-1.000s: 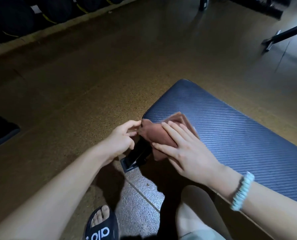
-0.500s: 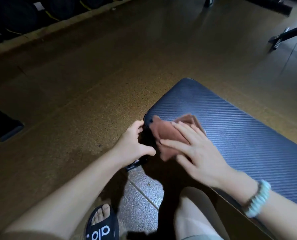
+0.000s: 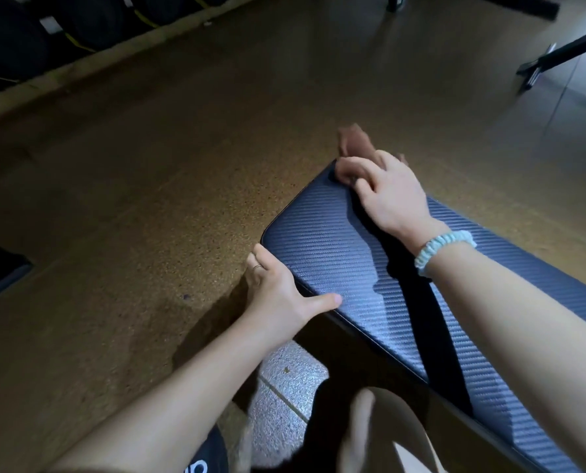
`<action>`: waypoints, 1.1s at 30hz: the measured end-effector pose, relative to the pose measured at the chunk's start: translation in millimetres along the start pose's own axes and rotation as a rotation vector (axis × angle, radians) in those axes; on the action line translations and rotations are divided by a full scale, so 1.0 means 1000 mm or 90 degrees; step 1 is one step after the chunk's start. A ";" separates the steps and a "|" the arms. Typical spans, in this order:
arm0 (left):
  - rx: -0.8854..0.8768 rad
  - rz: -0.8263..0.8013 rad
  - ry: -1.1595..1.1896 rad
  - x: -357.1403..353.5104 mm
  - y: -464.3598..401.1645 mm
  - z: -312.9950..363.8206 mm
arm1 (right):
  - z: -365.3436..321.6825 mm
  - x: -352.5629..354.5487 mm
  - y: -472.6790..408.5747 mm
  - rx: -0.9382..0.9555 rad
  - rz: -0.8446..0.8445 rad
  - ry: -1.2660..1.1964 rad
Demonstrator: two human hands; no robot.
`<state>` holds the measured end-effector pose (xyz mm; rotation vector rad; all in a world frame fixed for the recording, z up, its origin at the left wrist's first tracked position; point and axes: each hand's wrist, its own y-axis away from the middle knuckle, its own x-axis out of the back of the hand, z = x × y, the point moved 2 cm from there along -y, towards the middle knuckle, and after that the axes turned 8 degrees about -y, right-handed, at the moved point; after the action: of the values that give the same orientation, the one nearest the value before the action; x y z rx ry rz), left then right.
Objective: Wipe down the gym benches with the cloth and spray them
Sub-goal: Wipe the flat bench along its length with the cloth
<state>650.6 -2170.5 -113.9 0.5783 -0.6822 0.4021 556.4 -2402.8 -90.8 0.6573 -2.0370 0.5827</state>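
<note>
A dark blue padded bench [image 3: 325, 254] with a ribbed carbon-weave cover runs from the middle to the lower right. My right hand [image 3: 387, 196] grips a brown cloth [image 3: 353, 141] at the bench's far end corner; the cloth sticks out beyond my curled fingers and is blurred. My left hand [image 3: 277, 295] rests on the bench's near left edge, thumb lying flat on the pad and fingers down its side. No spray bottle is in view.
A speckled brown rubber floor [image 3: 148, 199] surrounds the bench. Black weight plates [image 3: 18, 39] line the far left wall. A black equipment leg [image 3: 554, 56] stands at the upper right. My knee [image 3: 380, 435] and sandalled foot [image 3: 199, 466] are below the bench.
My right hand has carried the cloth from the bench's near corner up to its far end corner. My left hand let go of the cloth and moved onto the bench's edge.
</note>
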 end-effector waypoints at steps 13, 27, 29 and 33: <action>0.044 -0.022 -0.049 -0.004 -0.002 0.008 | -0.041 -0.033 0.001 -0.008 0.027 0.105; 0.008 0.012 -0.111 0.344 0.147 0.043 | -0.371 0.107 0.070 -0.355 -0.597 -0.834; 0.068 0.050 -0.083 0.398 0.197 0.046 | -0.436 0.139 0.073 -0.343 -0.673 -0.820; 0.132 0.134 -0.007 0.485 0.310 0.040 | -0.563 0.193 0.095 -0.214 -0.723 -0.629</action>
<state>814.6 -1878.9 356.2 0.7080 -0.7184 0.6718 747.5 -2024.5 337.5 1.9048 -2.0192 -0.8897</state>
